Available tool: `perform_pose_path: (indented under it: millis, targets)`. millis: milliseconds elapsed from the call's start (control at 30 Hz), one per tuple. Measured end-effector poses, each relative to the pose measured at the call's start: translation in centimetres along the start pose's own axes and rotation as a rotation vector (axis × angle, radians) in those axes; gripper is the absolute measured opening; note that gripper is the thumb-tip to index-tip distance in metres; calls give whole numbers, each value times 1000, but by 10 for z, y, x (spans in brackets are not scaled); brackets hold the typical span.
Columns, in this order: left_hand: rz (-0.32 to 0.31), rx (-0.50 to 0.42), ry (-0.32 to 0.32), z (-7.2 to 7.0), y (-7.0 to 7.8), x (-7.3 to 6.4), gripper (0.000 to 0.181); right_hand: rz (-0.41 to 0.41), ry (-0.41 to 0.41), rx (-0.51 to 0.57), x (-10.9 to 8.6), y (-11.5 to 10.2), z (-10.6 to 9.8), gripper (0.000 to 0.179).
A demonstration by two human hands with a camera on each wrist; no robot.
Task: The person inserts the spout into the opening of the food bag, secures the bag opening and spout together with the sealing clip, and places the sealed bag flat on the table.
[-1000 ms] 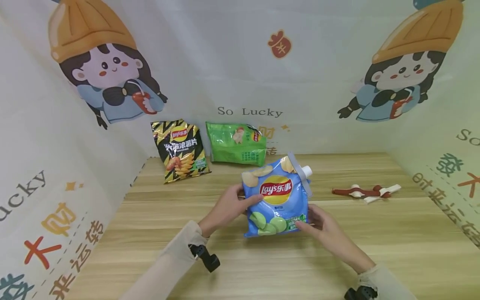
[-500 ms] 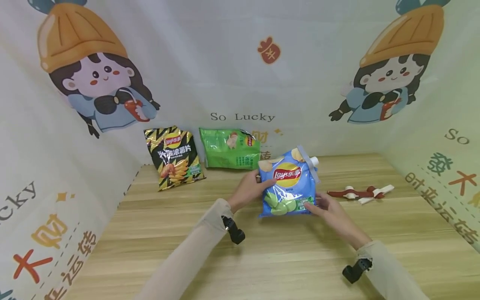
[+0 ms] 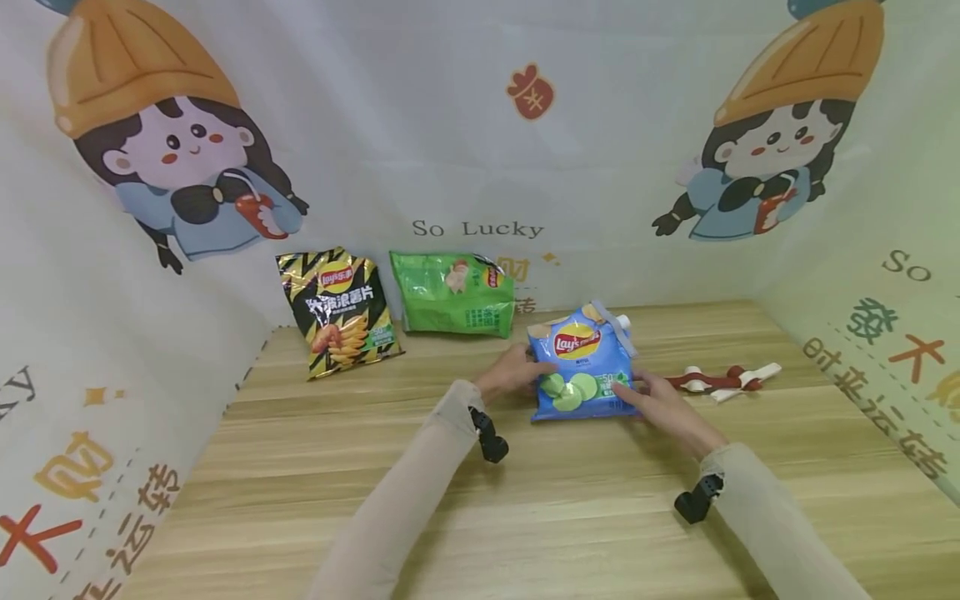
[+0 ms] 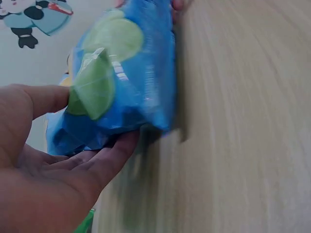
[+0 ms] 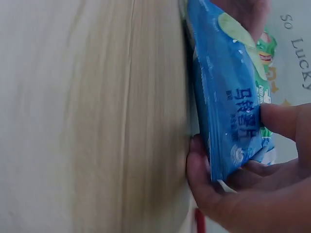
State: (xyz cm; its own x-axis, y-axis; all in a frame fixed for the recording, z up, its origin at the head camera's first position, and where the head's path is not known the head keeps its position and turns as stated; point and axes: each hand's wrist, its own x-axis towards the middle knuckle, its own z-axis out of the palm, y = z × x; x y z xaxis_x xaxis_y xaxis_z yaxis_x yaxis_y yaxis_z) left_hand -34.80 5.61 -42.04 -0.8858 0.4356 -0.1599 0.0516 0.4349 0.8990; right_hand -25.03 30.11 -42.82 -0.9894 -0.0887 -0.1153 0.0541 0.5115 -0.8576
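Observation:
A blue Lay's chip bag [image 3: 581, 367] is held between both hands, its lower edge close over the wooden table. Across its folded top runs a grey sealing clip [image 3: 613, 327] with a white spout cap [image 3: 624, 322]. My left hand [image 3: 513, 372] grips the bag's left side, thumb on the front and fingers behind, as the left wrist view shows. On the lower right corner, my right hand [image 3: 670, 408] pinches the bag with the thumb in front. In the right wrist view its other fingers [image 5: 201, 170] curl under and behind the bag's edge.
A black-and-yellow chip bag [image 3: 341, 312] and a green chip bag [image 3: 453, 293] lean against the printed backdrop cloth at the back. Red and white clip-like strips [image 3: 716, 381] lie on the table [image 3: 525, 517], right of the blue bag.
Both hands have carried the blue chip bag away from the person toward the back of the table and lowered it. The head view has shifted slightly.

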Motion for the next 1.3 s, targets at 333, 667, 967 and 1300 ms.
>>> perform_pose_path:
  millis: [333,667,967,1300]
  targets:
    - [49,169,87,2,-2,2,39,-64,71,-338,3,-16,3,62]
    - [144,273,209,-28,-5,-23,47,-217,310,-416,-5,-47,8,46]
    - [194,131,384,-113,-14,-59,42,-273,306,-263,25,-96,39,41]
    - [164,151,428,-166,-28,-51,47,-183,138,-150,69,-130,75,54]
